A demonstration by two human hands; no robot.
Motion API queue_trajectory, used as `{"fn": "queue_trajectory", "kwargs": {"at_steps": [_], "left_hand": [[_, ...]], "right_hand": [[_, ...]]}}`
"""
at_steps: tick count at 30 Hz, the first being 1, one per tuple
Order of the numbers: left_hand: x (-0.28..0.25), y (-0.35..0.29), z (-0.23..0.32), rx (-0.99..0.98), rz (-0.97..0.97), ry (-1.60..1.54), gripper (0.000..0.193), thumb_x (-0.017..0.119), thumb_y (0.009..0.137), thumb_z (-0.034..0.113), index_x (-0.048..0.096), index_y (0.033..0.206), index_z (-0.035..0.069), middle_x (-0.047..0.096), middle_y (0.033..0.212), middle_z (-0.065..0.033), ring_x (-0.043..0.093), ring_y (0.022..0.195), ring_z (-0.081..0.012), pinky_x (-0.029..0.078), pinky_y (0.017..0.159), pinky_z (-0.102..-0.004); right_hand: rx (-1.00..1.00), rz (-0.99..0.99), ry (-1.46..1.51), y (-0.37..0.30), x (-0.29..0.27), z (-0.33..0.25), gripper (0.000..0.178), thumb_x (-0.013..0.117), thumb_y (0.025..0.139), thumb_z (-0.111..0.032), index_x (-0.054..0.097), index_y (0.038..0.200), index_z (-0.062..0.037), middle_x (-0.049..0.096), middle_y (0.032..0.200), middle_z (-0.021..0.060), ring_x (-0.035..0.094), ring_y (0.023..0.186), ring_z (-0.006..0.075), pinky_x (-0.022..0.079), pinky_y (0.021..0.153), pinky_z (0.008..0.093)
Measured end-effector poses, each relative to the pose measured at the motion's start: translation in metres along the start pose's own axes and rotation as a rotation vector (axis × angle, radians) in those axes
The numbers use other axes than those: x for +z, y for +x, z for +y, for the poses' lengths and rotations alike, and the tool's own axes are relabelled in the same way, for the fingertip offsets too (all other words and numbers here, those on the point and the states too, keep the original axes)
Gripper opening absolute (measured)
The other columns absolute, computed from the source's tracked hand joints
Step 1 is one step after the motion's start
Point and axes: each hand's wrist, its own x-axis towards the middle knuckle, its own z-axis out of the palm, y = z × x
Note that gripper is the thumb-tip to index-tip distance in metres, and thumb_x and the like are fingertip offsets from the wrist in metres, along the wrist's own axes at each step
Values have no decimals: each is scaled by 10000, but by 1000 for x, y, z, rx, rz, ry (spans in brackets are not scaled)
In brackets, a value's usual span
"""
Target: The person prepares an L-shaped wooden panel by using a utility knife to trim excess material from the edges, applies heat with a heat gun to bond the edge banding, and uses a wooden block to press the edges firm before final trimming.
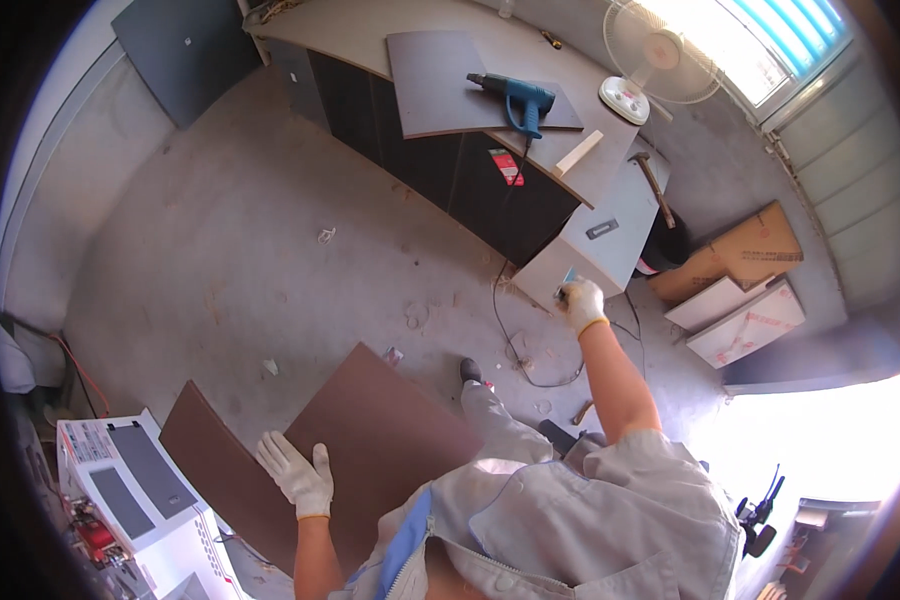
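Observation:
My left hand, in a white glove, rests with fingers outstretched where two brown boards meet. One is a narrow brown board on the left; the other is a wide brown board in front of my body. My right hand, also gloved, reaches forward to the near end of a pale cabinet. Its fingers are closed round a small dark object with a bluish part, whose kind I cannot make out. Whether that object touches the cabinet does not show.
On the worktop lie grey panels, a blue heat gun and a wood strip. A hammer and a fan are beyond. Cables cross the floor; a white machine stands lower left, cartons at right.

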Motion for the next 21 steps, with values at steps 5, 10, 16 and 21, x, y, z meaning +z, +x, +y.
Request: {"fn": "queue_trajectory", "kwargs": {"at_steps": [5, 10, 16, 21], "left_hand": [[-8, 27, 72, -38, -61, 12, 984, 897, 976, 350, 448, 1685, -163, 481, 1734, -381, 408, 1639, -607, 313, 1401, -701], [-1, 120, 194, 51, -146, -184, 958, 1021, 859, 398, 603, 1597, -47, 633, 1624, -280, 530, 1564, -511, 405, 1341, -615], [8, 79, 173, 103, -110, -261, 983, 822, 1032, 571, 490, 1731, -33, 405, 1849, -317, 302, 1748, -524, 187, 1467, -634], [-44, -70, 26, -423, -17, -15, 781, 821, 1022, 473, 566, 1550, -43, 526, 1671, -293, 448, 1579, -517, 337, 1346, -657]], "right_hand": [[218, -351, -513, 147, 10, 83, 153, 878, 887, -257, 913, 1022, -195, 888, 1088, 160, 868, 1029, 390, 685, 893, 523], [686, -1, -87, 219, -20, 172, 488, 741, 1051, -370, 829, 1280, 52, 829, 1340, 315, 792, 1282, 498, 622, 1099, 573], [-705, -54, 136, 119, 51, -86, 331, 772, 917, -53, 818, 1244, -73, 792, 1297, 179, 784, 1168, 373, 646, 1011, 473], [467, -1055, 948, -70, 17, -359, 197, 759, 1051, -158, 814, 1217, -66, 779, 1323, 213, 763, 953, 413, 656, 906, 496]]}}
